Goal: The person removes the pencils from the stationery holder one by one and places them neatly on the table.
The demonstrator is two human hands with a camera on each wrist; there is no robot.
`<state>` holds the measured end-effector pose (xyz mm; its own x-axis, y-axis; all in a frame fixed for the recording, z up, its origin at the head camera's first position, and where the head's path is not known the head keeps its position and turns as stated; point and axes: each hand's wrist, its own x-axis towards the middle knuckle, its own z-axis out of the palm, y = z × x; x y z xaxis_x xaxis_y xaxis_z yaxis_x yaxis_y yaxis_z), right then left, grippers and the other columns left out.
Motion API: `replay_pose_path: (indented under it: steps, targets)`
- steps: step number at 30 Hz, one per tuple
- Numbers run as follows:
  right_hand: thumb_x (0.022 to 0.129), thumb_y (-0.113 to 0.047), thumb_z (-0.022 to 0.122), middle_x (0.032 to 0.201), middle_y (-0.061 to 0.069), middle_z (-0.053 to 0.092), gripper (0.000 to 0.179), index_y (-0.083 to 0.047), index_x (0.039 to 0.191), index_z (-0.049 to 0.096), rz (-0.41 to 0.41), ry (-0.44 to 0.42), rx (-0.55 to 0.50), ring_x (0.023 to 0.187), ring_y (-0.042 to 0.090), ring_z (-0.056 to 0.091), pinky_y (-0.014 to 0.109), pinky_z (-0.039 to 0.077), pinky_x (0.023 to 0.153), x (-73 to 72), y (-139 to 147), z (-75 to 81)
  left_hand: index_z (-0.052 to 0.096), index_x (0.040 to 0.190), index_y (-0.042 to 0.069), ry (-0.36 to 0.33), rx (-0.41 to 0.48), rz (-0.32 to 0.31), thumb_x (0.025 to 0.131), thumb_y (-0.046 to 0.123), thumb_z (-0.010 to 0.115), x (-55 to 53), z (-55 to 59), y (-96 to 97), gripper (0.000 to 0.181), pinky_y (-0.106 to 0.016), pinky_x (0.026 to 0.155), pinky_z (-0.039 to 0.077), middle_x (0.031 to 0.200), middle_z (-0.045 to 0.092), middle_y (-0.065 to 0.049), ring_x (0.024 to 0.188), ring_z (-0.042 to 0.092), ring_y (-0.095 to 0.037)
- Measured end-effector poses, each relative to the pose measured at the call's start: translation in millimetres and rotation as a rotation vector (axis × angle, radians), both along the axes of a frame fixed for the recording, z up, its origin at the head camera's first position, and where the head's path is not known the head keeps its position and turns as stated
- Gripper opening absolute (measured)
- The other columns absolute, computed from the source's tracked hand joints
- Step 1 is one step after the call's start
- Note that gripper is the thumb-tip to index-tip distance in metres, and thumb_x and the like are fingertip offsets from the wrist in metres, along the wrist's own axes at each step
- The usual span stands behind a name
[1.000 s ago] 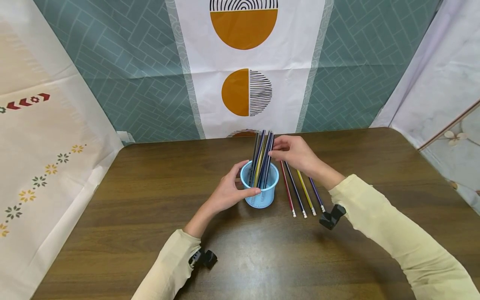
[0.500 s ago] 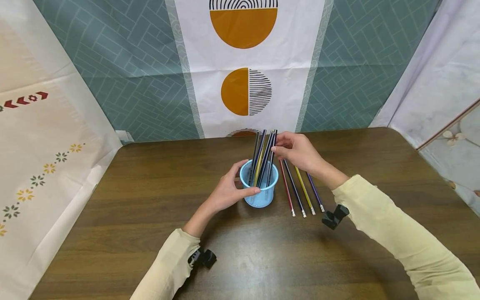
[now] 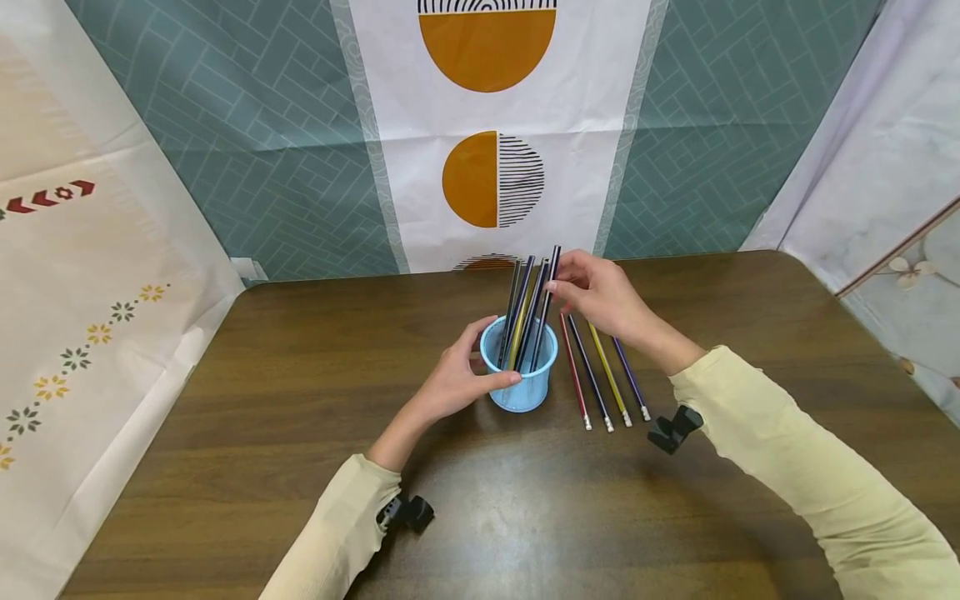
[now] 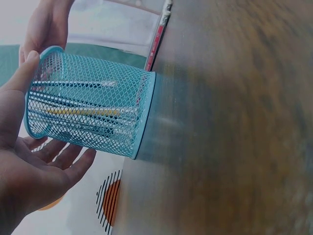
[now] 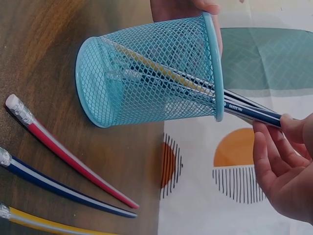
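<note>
A light blue mesh pencil cup [image 3: 521,395] stands on the table with several pencils leaning in it, dark ones and a yellow one [image 4: 83,112]. My left hand [image 3: 462,377] holds the cup from the left, thumb at the near rim and fingers around the far side. Between thumb and fingers, my right hand [image 3: 603,298] pinches a dark blue pencil with white stripes [image 5: 248,111] near its upper end. That pencil's lower end is inside the cup, seen through the mesh, and its top rises above the others.
Right of the cup lie a red pencil [image 3: 575,371], a dark blue pencil [image 3: 591,375], a yellow pencil [image 3: 609,375] and a purple-blue pencil [image 3: 631,379], side by side, eraser ends toward me. Patterned cloth [image 3: 300,150] hangs behind the brown wooden table [image 3: 300,417].
My right hand has moved up and slightly right, drawing the dark blue pencil higher and apart from the bunch in the cup. The left hand stays on the cup.
</note>
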<state>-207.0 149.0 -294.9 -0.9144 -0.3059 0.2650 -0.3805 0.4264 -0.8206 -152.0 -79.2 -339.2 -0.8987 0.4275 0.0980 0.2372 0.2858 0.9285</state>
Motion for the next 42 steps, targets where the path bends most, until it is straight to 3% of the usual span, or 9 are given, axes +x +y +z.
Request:
replay_pose_path:
  steps: [6, 8, 19, 35, 42]
  targets:
    - [0.094, -0.003, 0.062, 0.097, 0.019, 0.066, 0.019, 0.006, 0.11, 0.057, -0.014, 0.014, -0.002, 0.077, 0.02, 0.063, 0.028, 0.056, 0.063, 1.3, 1, 2.7, 0.025, 0.15, 0.002, 0.015, 0.006, 0.003, 0.083, 0.006, 0.076, -16.4, -27.1, -1.5, 0.084, -0.05, 0.098, 0.043, 0.139, 0.043, -0.023, 0.121, 0.048, -0.037]
    - [0.094, -0.002, 0.062, 0.097, 0.019, 0.066, 0.019, 0.006, 0.11, 0.057, -0.015, 0.021, -0.003, 0.078, 0.02, 0.063, 0.028, 0.055, 0.063, 1.8, 2, 3.3, 0.026, 0.15, 0.004, 0.025, 0.009, 0.002, 0.083, 0.009, 0.077, -17.5, -29.8, -2.0, 0.084, -0.049, 0.098, 0.044, 0.139, 0.044, -0.021, 0.121, 0.049, -0.035]
    - [0.093, -0.006, 0.064, 0.093, 0.017, 0.067, 0.019, 0.005, 0.108, 0.059, -0.061, 0.052, 0.023, 0.078, 0.03, 0.063, 0.024, 0.053, 0.065, 7.2, 6, 7.4, 0.031, 0.148, 0.008, 0.053, 0.001, 0.007, 0.081, 0.015, 0.079, -17.0, -31.0, -2.3, 0.083, -0.048, 0.096, 0.046, 0.135, 0.048, -0.016, 0.117, 0.052, -0.03]
    - [0.094, -0.005, 0.062, 0.094, 0.018, 0.066, 0.02, 0.005, 0.11, 0.059, -0.06, 0.092, -0.037, 0.076, 0.018, 0.06, 0.023, 0.053, 0.065, 10.1, 7, 17.5, 0.03, 0.148, 0.008, 0.045, -0.005, 0.014, 0.081, 0.017, 0.08, -17.6, -31.4, -3.6, 0.084, -0.046, 0.093, 0.048, 0.135, 0.047, -0.016, 0.112, 0.056, -0.032]
    - [0.093, -0.005, 0.063, 0.093, 0.015, 0.067, 0.022, 0.004, 0.113, 0.06, -0.058, 0.154, -0.044, 0.073, 0.016, 0.06, 0.023, 0.052, 0.065, 9.3, 8, 21.2, 0.03, 0.148, 0.007, 0.049, -0.011, 0.013, 0.081, 0.017, 0.079, -17.3, -31.3, -3.6, 0.084, -0.044, 0.093, 0.049, 0.136, 0.047, -0.016, 0.114, 0.055, -0.032]
